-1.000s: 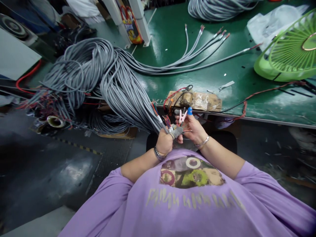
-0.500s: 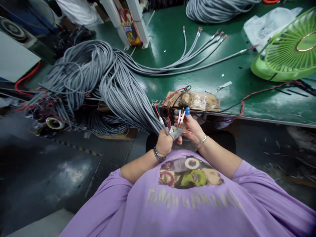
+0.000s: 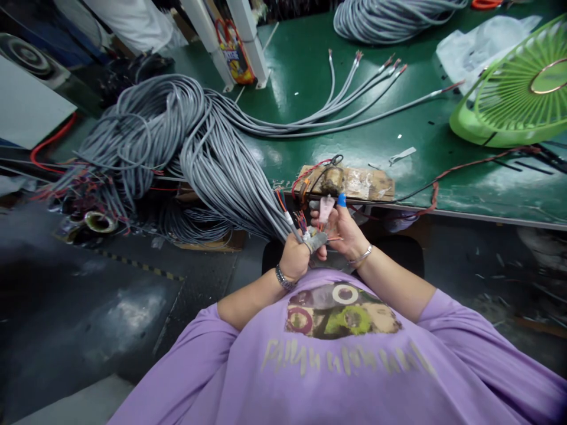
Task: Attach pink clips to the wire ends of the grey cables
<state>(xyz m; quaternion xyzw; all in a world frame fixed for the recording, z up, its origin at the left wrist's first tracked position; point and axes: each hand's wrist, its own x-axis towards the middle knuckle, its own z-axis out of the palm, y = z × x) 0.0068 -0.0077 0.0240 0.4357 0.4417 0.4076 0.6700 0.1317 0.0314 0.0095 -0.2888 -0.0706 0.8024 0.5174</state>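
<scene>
My left hand (image 3: 299,257), its thumb in a grey cover, is closed round the near end of a thick bundle of grey cables (image 3: 239,171). Thin coloured wires (image 3: 301,219) fan out of the stripped cable ends beside it. Just to the right, my right hand (image 3: 348,233), with a blue cover on one fingertip, grips a small pale pink clip (image 3: 326,209) like a clothes peg. A few orange-red wires (image 3: 335,238) show between the two hands, close under the clip. My fingers hide the clip's jaws.
Ahead is a green table (image 3: 305,65) with a worn wooden block (image 3: 367,182) at its front edge. A green fan (image 3: 496,118) and a plastic bag (image 3: 482,44) lie right. Another grey cable coil (image 3: 394,20) sits at the back. A white post (image 3: 250,41) stands left of centre.
The pink clip has turned in my right hand: its two spread arms showed before, and now a broad flat side shows. My left hand stays in place on the cables.
</scene>
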